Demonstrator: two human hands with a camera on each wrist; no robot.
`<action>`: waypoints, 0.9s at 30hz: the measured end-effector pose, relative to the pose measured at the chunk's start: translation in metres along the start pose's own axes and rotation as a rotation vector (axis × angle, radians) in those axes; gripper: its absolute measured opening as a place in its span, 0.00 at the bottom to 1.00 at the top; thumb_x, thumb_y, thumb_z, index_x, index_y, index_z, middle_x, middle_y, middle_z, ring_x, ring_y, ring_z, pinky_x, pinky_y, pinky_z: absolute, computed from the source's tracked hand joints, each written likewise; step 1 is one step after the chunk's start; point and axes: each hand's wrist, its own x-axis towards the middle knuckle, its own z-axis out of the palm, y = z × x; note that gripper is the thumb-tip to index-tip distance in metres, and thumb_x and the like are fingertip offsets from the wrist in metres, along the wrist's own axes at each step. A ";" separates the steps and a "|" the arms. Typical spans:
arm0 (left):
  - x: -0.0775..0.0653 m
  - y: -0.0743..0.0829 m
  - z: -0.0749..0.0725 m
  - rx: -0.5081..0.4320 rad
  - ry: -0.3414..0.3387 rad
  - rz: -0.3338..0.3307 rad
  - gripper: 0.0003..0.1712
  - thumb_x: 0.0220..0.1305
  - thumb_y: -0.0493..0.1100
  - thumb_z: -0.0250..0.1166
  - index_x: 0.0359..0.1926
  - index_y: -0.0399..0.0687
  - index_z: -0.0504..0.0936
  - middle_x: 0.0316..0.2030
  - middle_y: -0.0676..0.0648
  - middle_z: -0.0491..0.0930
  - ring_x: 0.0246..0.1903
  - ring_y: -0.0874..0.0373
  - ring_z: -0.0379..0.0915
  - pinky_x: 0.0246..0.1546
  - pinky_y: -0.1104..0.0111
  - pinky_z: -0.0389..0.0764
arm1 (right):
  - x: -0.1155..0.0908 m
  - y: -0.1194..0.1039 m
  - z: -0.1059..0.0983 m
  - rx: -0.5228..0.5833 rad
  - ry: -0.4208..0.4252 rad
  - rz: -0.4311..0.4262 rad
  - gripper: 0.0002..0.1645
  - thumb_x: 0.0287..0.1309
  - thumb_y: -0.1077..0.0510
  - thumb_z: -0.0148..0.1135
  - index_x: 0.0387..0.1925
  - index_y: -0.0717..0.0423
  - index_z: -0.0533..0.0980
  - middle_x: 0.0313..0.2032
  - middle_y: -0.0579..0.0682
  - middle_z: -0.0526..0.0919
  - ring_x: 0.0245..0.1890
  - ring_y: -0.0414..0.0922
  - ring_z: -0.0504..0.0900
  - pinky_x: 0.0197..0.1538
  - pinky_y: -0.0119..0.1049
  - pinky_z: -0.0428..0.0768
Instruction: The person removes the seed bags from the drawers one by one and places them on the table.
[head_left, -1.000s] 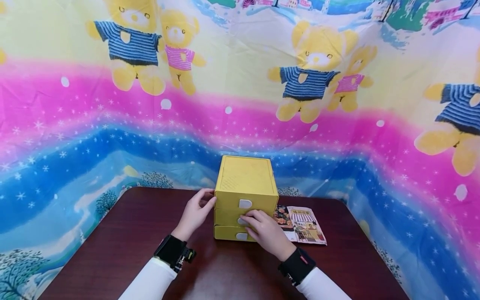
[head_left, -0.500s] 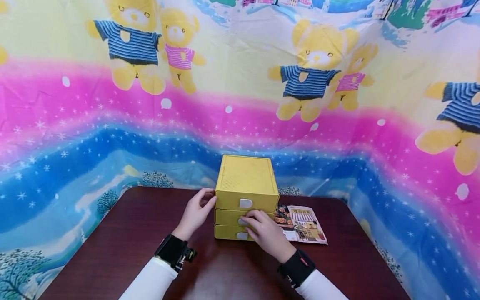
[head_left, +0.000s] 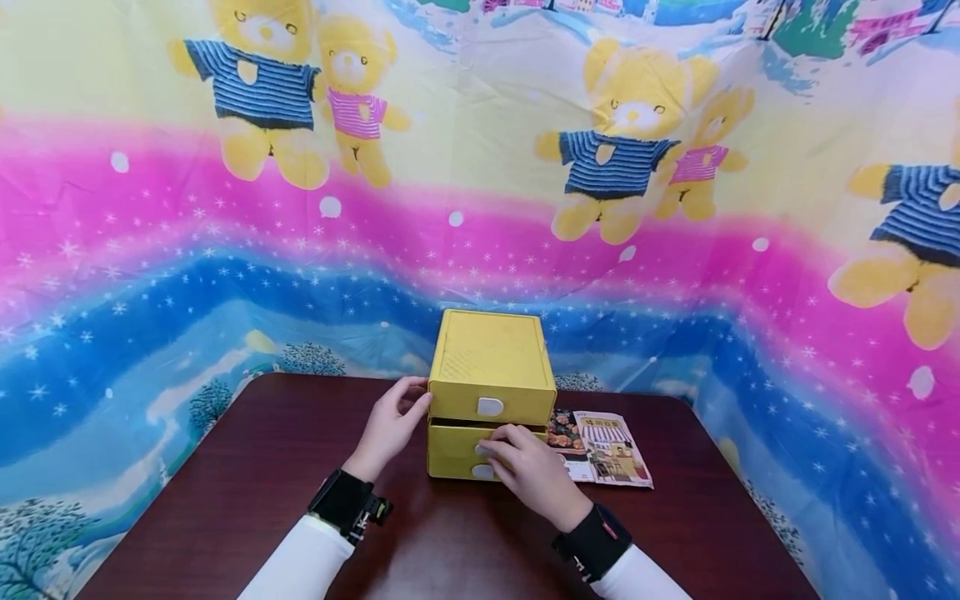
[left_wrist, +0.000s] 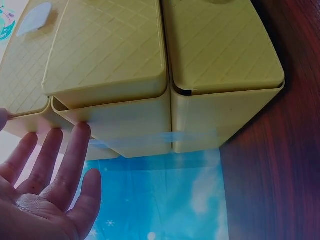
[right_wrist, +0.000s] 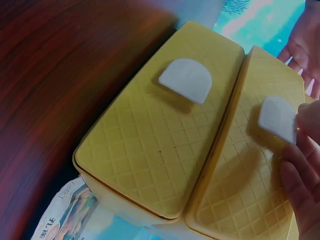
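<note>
Hand, right: thumb and fingers pinch white handle of middle drawer.
Hand, left: fingers spread, loosely extended, grasping nothing; tips at left wall of yellow three-drawer cabinet.
Middle drawer: slightly out.
Cabinet: on dark wood table.
Printed packaging: beside cabinet, right.

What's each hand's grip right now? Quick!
Left hand: open, touching the cabinet's side.
Right hand: closed, holding the middle tab.
</note>
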 end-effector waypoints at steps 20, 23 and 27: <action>0.001 -0.002 -0.001 0.002 -0.011 -0.004 0.18 0.76 0.48 0.61 0.63 0.52 0.78 0.52 0.45 0.82 0.50 0.50 0.80 0.51 0.55 0.81 | -0.008 -0.013 -0.008 -0.004 -0.006 -0.023 0.18 0.56 0.61 0.76 0.49 0.49 0.86 0.45 0.42 0.80 0.42 0.37 0.79 0.41 0.28 0.80; 0.001 -0.002 -0.001 0.005 -0.018 -0.003 0.19 0.76 0.48 0.60 0.63 0.52 0.78 0.52 0.45 0.82 0.50 0.51 0.80 0.50 0.56 0.81 | -0.010 -0.016 -0.011 0.001 -0.019 -0.007 0.18 0.56 0.61 0.76 0.50 0.49 0.86 0.45 0.42 0.80 0.43 0.37 0.80 0.42 0.29 0.81; 0.000 -0.002 -0.001 0.008 -0.024 -0.004 0.19 0.76 0.49 0.60 0.63 0.53 0.78 0.52 0.45 0.81 0.49 0.51 0.80 0.49 0.56 0.81 | -0.013 -0.021 -0.015 0.019 -0.025 0.001 0.19 0.56 0.62 0.76 0.50 0.48 0.87 0.45 0.41 0.81 0.43 0.37 0.80 0.42 0.29 0.82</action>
